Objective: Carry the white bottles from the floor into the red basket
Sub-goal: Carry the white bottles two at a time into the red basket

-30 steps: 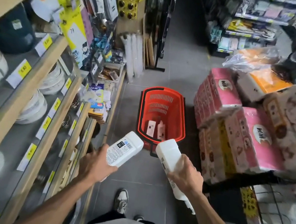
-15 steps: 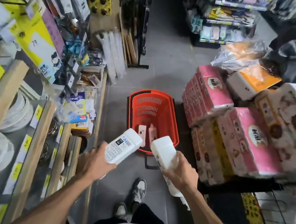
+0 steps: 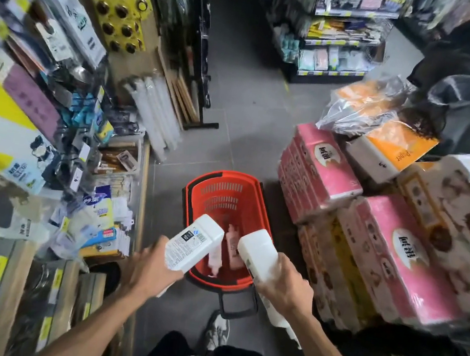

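Note:
The red basket [image 3: 227, 190] stands on the grey floor in the aisle, just ahead of my feet. My left hand [image 3: 149, 271] grips a white bottle [image 3: 193, 243] with its printed label up, its base over the basket's near left rim. My right hand [image 3: 284, 289] grips a second white bottle [image 3: 257, 253], its base over the near right part of the basket. Two pale pink-white bottles [image 3: 231, 246] lie inside the basket, partly hidden by the bottles I hold.
Shelves with plates and hanging packaged goods [image 3: 36, 133] line the left side. Stacked pink tissue packs [image 3: 320, 172] and larger paper packs [image 3: 398, 257] crowd the right. The basket's black handle [image 3: 237, 306] points toward me. My shoe [image 3: 217, 330] is right behind it.
I have stepped forward along the aisle. Both hands with their bottles have come closer to the basket and now reach over its near rim.

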A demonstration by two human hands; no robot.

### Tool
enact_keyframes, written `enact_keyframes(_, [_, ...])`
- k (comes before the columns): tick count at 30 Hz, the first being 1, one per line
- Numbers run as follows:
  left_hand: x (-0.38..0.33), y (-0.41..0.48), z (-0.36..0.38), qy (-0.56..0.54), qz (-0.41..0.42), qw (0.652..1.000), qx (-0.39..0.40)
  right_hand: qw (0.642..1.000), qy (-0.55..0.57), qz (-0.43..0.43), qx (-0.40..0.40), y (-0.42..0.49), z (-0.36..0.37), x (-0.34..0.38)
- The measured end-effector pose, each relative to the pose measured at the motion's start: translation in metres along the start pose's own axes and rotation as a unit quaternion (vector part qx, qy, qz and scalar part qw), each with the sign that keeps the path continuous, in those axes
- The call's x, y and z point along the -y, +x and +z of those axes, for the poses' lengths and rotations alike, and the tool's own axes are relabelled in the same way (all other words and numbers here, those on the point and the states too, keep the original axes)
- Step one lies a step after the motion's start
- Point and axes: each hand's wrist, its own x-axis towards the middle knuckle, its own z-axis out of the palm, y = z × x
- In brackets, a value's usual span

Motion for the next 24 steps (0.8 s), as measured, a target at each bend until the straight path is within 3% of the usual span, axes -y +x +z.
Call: enact_keyframes(24, [-0.020, 0.204, 0.011, -0.058, 0.001, 0.989, 0.136, 0.987, 0.049, 0.143, 0.044, 0.156, 0.018, 0.072])
